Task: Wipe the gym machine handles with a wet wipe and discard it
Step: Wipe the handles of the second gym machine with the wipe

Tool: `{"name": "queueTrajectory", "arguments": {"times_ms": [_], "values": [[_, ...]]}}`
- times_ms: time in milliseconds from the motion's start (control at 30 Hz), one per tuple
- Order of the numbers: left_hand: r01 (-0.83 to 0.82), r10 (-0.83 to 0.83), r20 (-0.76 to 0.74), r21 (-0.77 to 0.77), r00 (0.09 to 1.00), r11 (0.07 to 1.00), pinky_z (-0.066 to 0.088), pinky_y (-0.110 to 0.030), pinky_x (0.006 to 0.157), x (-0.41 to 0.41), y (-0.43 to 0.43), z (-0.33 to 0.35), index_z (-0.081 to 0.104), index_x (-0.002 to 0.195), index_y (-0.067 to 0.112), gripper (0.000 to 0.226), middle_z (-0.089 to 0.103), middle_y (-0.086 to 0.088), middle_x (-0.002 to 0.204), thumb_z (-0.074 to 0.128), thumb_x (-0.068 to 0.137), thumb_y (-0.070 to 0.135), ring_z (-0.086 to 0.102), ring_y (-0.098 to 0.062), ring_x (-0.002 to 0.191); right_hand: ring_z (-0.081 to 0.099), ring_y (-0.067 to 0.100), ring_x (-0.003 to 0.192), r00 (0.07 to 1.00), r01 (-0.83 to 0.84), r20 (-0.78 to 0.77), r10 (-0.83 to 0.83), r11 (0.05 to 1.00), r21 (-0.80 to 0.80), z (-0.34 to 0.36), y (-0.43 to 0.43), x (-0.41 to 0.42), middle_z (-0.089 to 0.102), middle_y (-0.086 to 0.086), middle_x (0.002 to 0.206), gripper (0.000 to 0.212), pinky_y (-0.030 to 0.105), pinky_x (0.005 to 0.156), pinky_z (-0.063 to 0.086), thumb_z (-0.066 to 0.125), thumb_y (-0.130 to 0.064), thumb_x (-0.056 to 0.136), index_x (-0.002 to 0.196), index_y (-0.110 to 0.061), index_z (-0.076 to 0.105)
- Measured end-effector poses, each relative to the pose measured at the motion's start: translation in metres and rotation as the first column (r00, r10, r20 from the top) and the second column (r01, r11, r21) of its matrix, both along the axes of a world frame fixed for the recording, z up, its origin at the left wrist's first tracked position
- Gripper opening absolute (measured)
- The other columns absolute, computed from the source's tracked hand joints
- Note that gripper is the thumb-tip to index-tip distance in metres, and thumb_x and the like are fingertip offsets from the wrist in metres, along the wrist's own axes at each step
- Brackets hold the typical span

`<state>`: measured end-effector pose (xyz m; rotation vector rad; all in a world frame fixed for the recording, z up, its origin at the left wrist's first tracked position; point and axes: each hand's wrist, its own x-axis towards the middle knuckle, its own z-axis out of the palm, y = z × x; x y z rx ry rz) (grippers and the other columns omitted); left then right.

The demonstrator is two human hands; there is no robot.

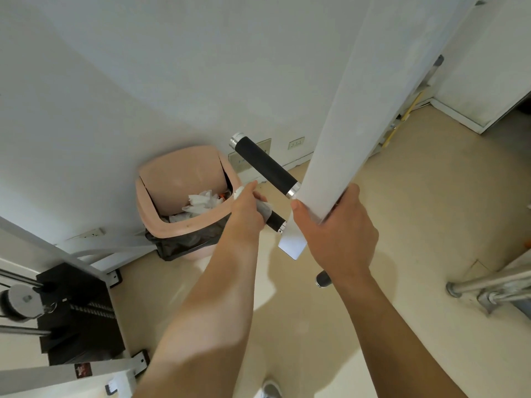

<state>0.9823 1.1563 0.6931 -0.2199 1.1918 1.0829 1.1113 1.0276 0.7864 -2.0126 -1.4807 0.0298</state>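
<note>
A white machine arm [342, 133] hangs down through the middle of the view. Two black foam handles with silver end caps stick out from its left side. The upper handle [265, 166] is bare. My left hand [247, 211] is wrapped around the lower handle [276, 220], with a white wet wipe [264, 208] pressed between palm and grip. My right hand [336, 231] grips the white arm's lower end from the right. Another black handle tip [322, 280] shows under my right wrist.
A pink bin [161, 214] with a swing lid and black liner stands against the wall just left of my left hand, with crumpled wipes inside. A weight stack [74, 311] fills the lower left. Metal tubes [488, 285] lie at right. Beige floor is below.
</note>
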Motion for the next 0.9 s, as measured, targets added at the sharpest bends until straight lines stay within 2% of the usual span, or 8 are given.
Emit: {"name": "queueTrajectory", "arguments": {"times_ms": [133, 267, 367, 433, 567, 700, 767, 900], "values": [[0.073, -0.073, -0.101, 0.000, 0.992, 0.997, 0.053, -0.031, 0.073, 0.018, -0.009, -0.008, 0.053, 0.062, 0.015, 0.035, 0.054, 0.001, 0.059, 0.072, 0.086, 0.031, 0.053, -0.012, 0.055, 0.058, 0.022, 0.067, 0.999, 0.039, 0.037, -0.039, 0.999, -0.006, -0.002, 0.002, -0.003, 0.055, -0.003, 0.078, 0.069, 0.033, 0.056, 0.047, 0.058, -0.076, 0.071, 0.103, -0.016, 0.044], [0.016, -0.127, 0.336, 0.316, 0.933, 0.949, 0.051, -0.033, 0.094, 0.031, -0.049, -0.036, 0.057, 0.071, 0.014, 0.024, 0.055, 0.000, 0.064, 0.077, 0.084, 0.019, 0.058, -0.015, 0.064, 0.055, 0.020, 0.067, 0.998, 0.053, 0.041, -0.052, 0.999, 0.000, -0.004, 0.002, 0.000, 0.055, -0.003, 0.080, 0.075, 0.029, 0.056, 0.039, 0.051, -0.081, 0.068, 0.105, -0.016, 0.044], [-0.044, -0.116, 0.386, 0.381, 0.915, 0.923, 0.048, -0.026, 0.077, 0.020, -0.045, -0.036, 0.052, 0.059, 0.018, 0.034, 0.050, 0.004, 0.054, 0.071, 0.087, 0.016, 0.052, -0.011, 0.053, 0.055, 0.021, 0.068, 0.999, 0.025, 0.043, -0.025, 1.000, -0.005, -0.004, -0.001, 0.001, 0.056, -0.002, 0.080, 0.073, 0.029, 0.056, 0.037, 0.055, -0.078, 0.070, 0.105, -0.016, 0.043], [-0.077, -0.047, 0.301, 0.388, 0.953, 0.919, 0.047, -0.026, 0.066, 0.006, -0.035, -0.029, 0.050, 0.056, 0.020, 0.038, 0.048, 0.006, 0.051, 0.069, 0.089, 0.017, 0.048, -0.009, 0.050, 0.056, 0.023, 0.068, 0.999, 0.002, 0.032, -0.002, 1.000, -0.010, -0.004, -0.002, 0.001, 0.056, -0.001, 0.079, 0.070, 0.030, 0.056, 0.037, 0.058, -0.076, 0.072, 0.104, -0.016, 0.043], [0.110, -0.097, -0.094, 0.141, 0.991, 0.984, 0.047, -0.029, 0.080, -0.017, -0.008, 0.000, 0.049, 0.053, 0.016, 0.042, 0.051, 0.000, 0.057, 0.063, 0.092, 0.021, 0.047, -0.012, 0.054, 0.052, 0.020, 0.064, 0.998, 0.006, 0.070, -0.006, 1.000, 0.002, -0.002, -0.002, -0.003, 0.052, -0.003, 0.077, 0.070, 0.028, 0.055, 0.037, 0.058, -0.075, 0.074, 0.105, -0.014, 0.044], [0.133, -0.135, -0.232, -0.027, 0.963, 0.991, 0.042, -0.026, 0.052, 0.003, -0.012, 0.005, 0.047, 0.057, 0.014, 0.028, 0.051, 0.001, 0.056, 0.058, 0.081, 0.007, 0.046, -0.012, 0.047, 0.054, 0.023, 0.062, 0.996, 0.041, 0.076, -0.042, 0.999, 0.016, -0.004, -0.004, -0.007, 0.053, 0.000, 0.074, 0.072, 0.030, 0.052, 0.040, 0.057, -0.076, 0.073, 0.104, -0.012, 0.045], [0.198, -0.188, -0.123, 0.068, 0.974, 0.978, 0.047, -0.023, 0.049, 0.017, -0.033, -0.008, 0.052, 0.064, 0.015, 0.023, 0.056, 0.002, 0.057, 0.063, 0.083, 0.009, 0.053, -0.011, 0.044, 0.055, 0.024, 0.064, 0.997, 0.049, 0.064, -0.049, 0.999, 0.001, -0.004, -0.003, -0.007, 0.054, 0.001, 0.075, 0.073, 0.030, 0.053, 0.039, 0.056, -0.077, 0.071, 0.102, -0.012, 0.044], [0.118, -0.200, 0.237, 0.320, 0.951, 0.940, 0.055, -0.030, 0.082, 0.017, -0.054, -0.026, 0.060, 0.069, 0.012, 0.020, 0.060, -0.002, 0.072, 0.073, 0.083, 0.010, 0.063, -0.016, 0.064, 0.054, 0.023, 0.067, 0.998, 0.046, 0.039, -0.046, 0.999, -0.010, -0.003, -0.003, -0.005, 0.055, -0.001, 0.078, 0.074, 0.030, 0.056, 0.036, 0.054, -0.078, 0.070, 0.104, -0.013, 0.044]]}}
